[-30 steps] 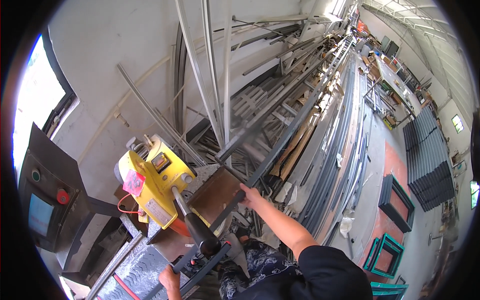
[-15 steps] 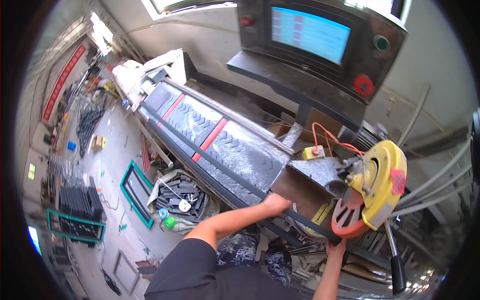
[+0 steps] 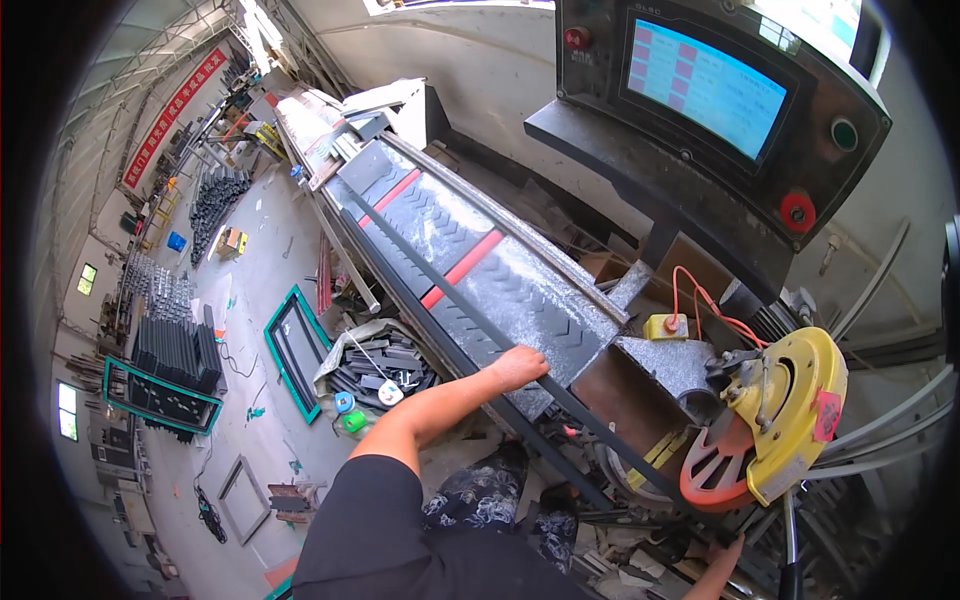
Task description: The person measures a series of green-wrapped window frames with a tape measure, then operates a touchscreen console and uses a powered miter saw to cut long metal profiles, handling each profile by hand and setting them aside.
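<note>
The left hand grips a bar; what the right hand holds, I cannot tell; a saw stands just beyond it; a screen, beyond both.

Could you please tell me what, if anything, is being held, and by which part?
The left hand grips the long dark bar partway along its length, short of the yellow saw; whether the right hand holds anything cannot be told.
</note>
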The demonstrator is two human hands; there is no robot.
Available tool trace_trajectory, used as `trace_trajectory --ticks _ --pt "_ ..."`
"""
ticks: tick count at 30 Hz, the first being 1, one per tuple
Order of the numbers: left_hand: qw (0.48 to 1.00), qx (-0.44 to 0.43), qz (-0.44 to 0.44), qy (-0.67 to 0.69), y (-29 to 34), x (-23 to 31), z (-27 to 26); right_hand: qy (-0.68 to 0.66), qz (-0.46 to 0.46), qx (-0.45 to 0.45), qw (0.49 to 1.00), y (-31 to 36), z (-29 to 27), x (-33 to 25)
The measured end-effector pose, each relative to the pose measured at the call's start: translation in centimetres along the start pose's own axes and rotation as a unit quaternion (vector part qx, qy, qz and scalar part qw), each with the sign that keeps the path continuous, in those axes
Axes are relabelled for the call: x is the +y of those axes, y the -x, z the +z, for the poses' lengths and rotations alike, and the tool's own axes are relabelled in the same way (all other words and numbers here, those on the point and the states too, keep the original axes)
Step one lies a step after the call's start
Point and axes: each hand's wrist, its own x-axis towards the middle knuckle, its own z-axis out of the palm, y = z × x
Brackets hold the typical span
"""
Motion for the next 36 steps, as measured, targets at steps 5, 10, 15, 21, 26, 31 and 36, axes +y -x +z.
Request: trace_trajectory --ticks 5,10,15,21,26,31,36 --pt "0.998 0.058 -0.016 0.004 -4.9 1.5 2.3 0.093 -0.065 -0.238 0.965 3.2 4.3 3.4" --pt "0.985 0.169 -0.045 0.012 -8.7 2.5 5.8 0.291 -0.132 -0.087 0.944 10.6 10.0 12.3" --pt "0.986 0.164 0.005 0.017 -10.3 2.0 5.4 0.343 -0.058 -0.163 0.923 14.1 12.8 22.3" --pt "0.985 0.166 0.045 0.011 -9.8 0.2 5.3 0.350 -0.038 -0.220 0.910 19.3 20.0 29.8" --pt "0.982 0.187 0.036 -0.003 -11.8 -2.8 5.3 0.356 -0.070 -0.262 0.894 20.9 24.1 32.4" --pt "0.984 0.177 0.016 -0.018 -11.6 -9.8 4.9 0.344 -0.077 -0.255 0.900 21.4 26.2 34.2" --pt "0.987 0.159 -0.001 -0.027 -9.1 -17.6 4.4 0.347 -0.081 -0.236 0.904 20.8 27.4 36.0"
